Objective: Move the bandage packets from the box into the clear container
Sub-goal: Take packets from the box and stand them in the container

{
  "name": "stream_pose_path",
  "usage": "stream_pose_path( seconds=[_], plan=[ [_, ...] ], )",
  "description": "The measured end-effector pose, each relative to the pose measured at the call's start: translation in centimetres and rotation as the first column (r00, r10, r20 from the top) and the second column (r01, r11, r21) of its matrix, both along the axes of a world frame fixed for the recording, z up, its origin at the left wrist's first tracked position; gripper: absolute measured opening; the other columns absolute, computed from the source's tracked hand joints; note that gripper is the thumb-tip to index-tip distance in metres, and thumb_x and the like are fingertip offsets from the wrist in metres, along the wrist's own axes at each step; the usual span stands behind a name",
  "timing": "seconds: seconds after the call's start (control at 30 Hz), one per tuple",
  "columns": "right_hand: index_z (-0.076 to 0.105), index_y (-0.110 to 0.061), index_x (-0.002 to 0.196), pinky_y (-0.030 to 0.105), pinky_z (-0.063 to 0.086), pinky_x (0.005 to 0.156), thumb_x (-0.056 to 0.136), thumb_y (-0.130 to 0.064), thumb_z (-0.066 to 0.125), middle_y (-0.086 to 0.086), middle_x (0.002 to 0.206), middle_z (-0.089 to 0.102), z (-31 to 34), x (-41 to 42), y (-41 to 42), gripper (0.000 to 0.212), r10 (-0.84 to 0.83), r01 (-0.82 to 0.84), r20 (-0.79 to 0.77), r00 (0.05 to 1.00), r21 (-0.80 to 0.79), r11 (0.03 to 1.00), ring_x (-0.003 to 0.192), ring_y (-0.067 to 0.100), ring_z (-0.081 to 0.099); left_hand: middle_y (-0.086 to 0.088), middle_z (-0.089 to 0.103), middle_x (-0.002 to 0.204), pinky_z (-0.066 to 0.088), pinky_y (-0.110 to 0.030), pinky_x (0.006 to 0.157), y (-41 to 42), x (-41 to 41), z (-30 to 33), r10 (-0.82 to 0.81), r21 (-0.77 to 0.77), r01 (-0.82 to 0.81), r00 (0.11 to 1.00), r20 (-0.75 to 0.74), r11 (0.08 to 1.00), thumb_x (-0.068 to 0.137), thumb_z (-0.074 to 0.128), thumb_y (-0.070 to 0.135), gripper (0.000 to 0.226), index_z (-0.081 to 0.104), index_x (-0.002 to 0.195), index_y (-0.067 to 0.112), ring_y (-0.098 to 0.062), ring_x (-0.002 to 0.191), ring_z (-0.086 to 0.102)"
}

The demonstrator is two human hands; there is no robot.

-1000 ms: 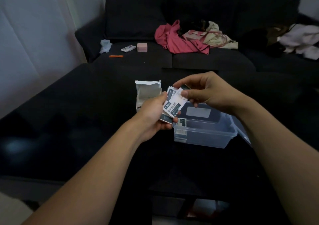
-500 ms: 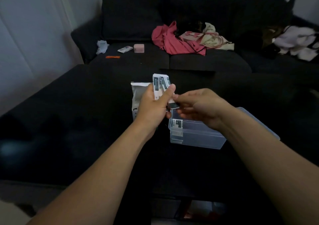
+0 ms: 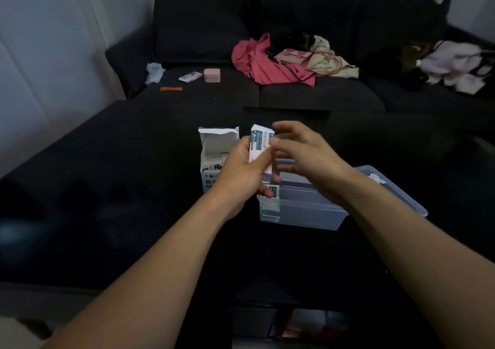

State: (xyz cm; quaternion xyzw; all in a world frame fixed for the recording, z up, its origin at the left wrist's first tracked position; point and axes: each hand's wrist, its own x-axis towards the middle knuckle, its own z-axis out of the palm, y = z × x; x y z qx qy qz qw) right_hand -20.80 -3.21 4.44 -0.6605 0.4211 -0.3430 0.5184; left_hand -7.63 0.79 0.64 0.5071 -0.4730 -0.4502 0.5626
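A white bandage box stands open on the dark surface, with several packets showing inside. Just right of it my left hand grips a small stack of white bandage packets, held upright. My right hand is at the stack's top right edge, fingers touching the packets; it is blurred. Below both hands sits the clear container, with a few packets standing against its left wall. Its clear lid lies to the right.
A dark sofa fills the back, with a red garment, a pink case, a small white pack, an orange strip and pale clothes on it. A white wall stands at the left.
My right hand went down toward the clear container half a second ago and has come back up to the top of the stack in my left hand. The view has shifted slightly.
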Motion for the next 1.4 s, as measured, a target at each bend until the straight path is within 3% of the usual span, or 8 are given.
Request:
stream_pose_path(
  seconds=[0.13, 0.3, 0.5, 0.7, 0.9, 1.07, 1.23, 1.4],
  plan=[
    [0.052, -0.015, 0.137, 0.03, 0.057, 0.061, 0.104, -0.019, 0.051, 0.006, 0.11, 0.065, -1.1, 0.9, 0.5, 0.034, 0.111, -0.14, -0.138, 0.984, -0.223, 0.965, 0.08, 0.012, 0.066, -0.009, 0.063, 0.084, 0.042, -0.025, 0.042, 0.0, 0.0, 0.1, -0.033, 0.049, 0.028, 0.994, 0.103, 0.998, 0.099, 0.048, 0.002, 0.021, 0.054, 0.113, 0.017, -0.015, 0.059, 0.06],
    [0.066, -0.014, 0.115, 0.028, 0.057, 0.078, 0.1, -0.012, 0.056, 0.0, 0.1, 0.071, -1.2, 0.5, -0.2, 0.019, 0.019, -0.116, -0.226, 0.974, -0.428, 0.896, 0.091, 0.01, 0.068, -0.007, 0.062, 0.085, 0.041, -0.02, 0.041, -0.3, 0.0, -0.2, 0.064, 0.045, -0.079, 0.964, 0.257, 0.996, 0.095, 0.065, 0.013, 0.022, 0.053, 0.113, 0.015, -0.014, 0.059, 0.059],
    [0.068, -0.004, 0.113, 0.015, 0.053, 0.061, 0.092, -0.007, 0.067, 0.01, 0.095, 0.074, -0.4, -0.4, -0.4, 0.021, 0.073, -0.07, 0.061, 0.996, -0.04, 0.997, 0.076, 0.007, 0.071, -0.005, 0.065, 0.097, 0.047, -0.021, 0.049, -0.4, -0.3, -0.4, 0.09, -0.043, -0.08, 0.928, 0.362, 0.996, 0.083, 0.081, 0.027, 0.045, 0.047, 0.112, 0.021, -0.011, 0.063, 0.063],
    [0.062, 0.011, 0.115, 0.023, 0.057, 0.058, 0.089, 0.0, 0.068, 0.005, 0.075, 0.072, -0.6, -0.4, -0.1, 0.029, 0.212, -0.222, 0.081, 0.974, 0.137, 0.965, 0.065, 0.01, 0.069, -0.009, 0.065, 0.1, 0.046, -0.016, 0.044, -0.2, -0.5, -0.4, 0.114, -0.073, -0.092, 0.907, 0.406, 0.993, 0.088, 0.071, 0.004, 0.048, 0.04, 0.12, 0.02, -0.012, 0.06, 0.064],
    [0.068, 0.005, 0.102, 0.023, 0.059, 0.066, 0.088, 0.001, 0.069, 0.015, 0.088, 0.074, -0.9, -0.3, -2.3, 0.015, -0.035, -0.008, 0.163, 0.986, 0.253, 0.967, 0.073, 0.017, 0.07, -0.005, 0.07, 0.087, 0.049, -0.026, 0.045, 0.1, 0.4, -0.2, 0.157, -0.049, -0.152, 0.88, 0.447, 0.987, 0.084, 0.08, 0.034, 0.054, 0.045, 0.124, 0.025, -0.016, 0.057, 0.069],
    [0.065, -0.001, 0.113, 0.025, 0.059, 0.066, 0.085, 0.0, 0.074, 0.015, 0.099, 0.074, -3.3, -2.3, -5.9, 0.03, 0.029, 0.104, -0.274, 0.961, 0.46, 0.882, 0.085, 0.02, 0.071, -0.001, 0.068, 0.064, 0.051, -0.029, 0.053, 1.0, 1.4, -0.5, 0.168, -0.02, -0.205, 0.736, 0.655, 0.979, 0.094, 0.068, 0.038, 0.024, 0.064, 0.08, 0.019, -0.012, 0.054, 0.065],
    [0.064, -0.009, 0.119, 0.043, 0.051, 0.103, 0.07, -0.017, 0.087, 0.012, 0.117, 0.073, -5.6, -0.2, -6.6, 0.055, 0.213, 0.093, -0.528, 0.822, 0.493, 0.865, 0.112, 0.027, 0.067, -0.005, 0.071, 0.081, 0.057, -0.028, 0.047, 0.9, 0.9, -1.2, -0.027, 0.157, -0.131, 0.676, 0.736, 0.979, 0.101, 0.059, 0.028, 0.011, 0.054, 0.106, 0.02, -0.017, 0.06, 0.073],
    [0.06, -0.015, 0.124, 0.046, 0.047, 0.105, 0.083, -0.025, 0.077, 0.011, 0.12, 0.064, -5.7, 1.2, -5.9, 0.045, 0.227, 0.007, -0.711, 0.665, 0.31, 0.951, 0.113, 0.028, 0.06, -0.009, 0.071, 0.09, 0.056, -0.026, 0.047, 0.4, 0.6, -1.5, -0.128, 0.268, -0.099, 0.692, 0.71, 0.958, 0.105, 0.05, 0.022, 0.019, 0.052, 0.123, 0.017, -0.016, 0.061, 0.073]
  ],
)
